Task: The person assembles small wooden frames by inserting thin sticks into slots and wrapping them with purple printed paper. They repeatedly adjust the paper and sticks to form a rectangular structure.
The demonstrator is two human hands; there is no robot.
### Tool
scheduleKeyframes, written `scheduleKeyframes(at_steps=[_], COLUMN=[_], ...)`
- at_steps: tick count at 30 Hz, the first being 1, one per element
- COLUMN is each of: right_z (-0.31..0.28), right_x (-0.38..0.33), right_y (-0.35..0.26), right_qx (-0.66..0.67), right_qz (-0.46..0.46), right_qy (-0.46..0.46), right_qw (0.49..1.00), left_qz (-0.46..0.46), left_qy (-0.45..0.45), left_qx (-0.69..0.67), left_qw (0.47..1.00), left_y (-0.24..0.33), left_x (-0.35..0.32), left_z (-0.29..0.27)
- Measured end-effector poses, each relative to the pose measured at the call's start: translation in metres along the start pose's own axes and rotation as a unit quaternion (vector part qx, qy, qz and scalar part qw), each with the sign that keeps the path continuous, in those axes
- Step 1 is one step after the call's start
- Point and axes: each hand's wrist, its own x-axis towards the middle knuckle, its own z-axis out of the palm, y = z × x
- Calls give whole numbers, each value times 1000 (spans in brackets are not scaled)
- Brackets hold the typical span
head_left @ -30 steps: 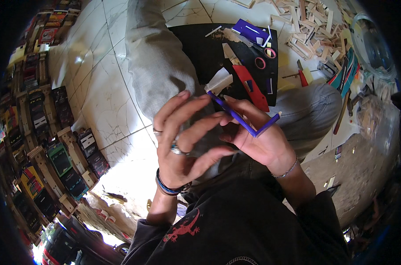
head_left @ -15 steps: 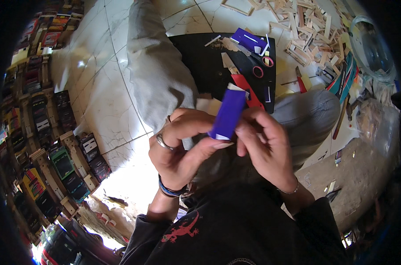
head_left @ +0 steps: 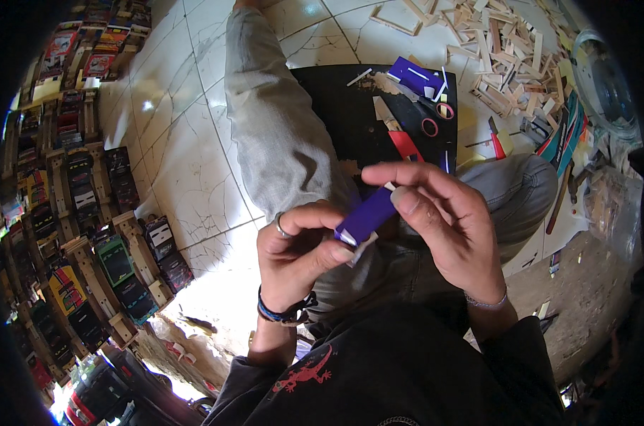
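Observation:
Both hands hold a small purple folded card piece (head_left: 366, 216) with white edges, just above my lap. My left hand (head_left: 300, 255), with a ring and a dark wrist band, pinches its lower end between thumb and fingers. My right hand (head_left: 442, 220) grips its upper end with thumb and fingertips. Beyond the hands a black cutting mat (head_left: 350, 113) lies on the tiled floor, carrying a red utility knife (head_left: 400, 138), scissors with pink handles (head_left: 435, 117) and purple card scraps (head_left: 414, 74).
I sit cross-legged in grey trousers on white tiles. A heap of small wooden strips (head_left: 506, 50) lies at the upper right, with tools beside my right knee. Rows of small model frames with coloured cards (head_left: 73, 234) line the left side.
The purple piece has been turned from a thin strip to a folded block and lowered toward my lap. Both hands have shifted their grip onto its two ends.

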Motion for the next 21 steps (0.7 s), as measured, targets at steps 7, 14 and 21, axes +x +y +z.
scheduleKeyframes(at_steps=[7, 14, 21], right_z=[-11, -6, 6], right_x=[-2, 1, -1], right_y=[-1, -5, 0], right_qx=[-36, -229, -368], right_qz=[-74, -318, -367], right_qy=[-106, -15, 40], right_qw=[991, 920, 854], left_qz=[172, 344, 115], left_qy=[-71, 58, 93], left_qx=[455, 440, 13], left_qw=[871, 827, 989], left_y=[60, 39, 3], left_x=[3, -1, -18], left_z=[-3, -5, 9])
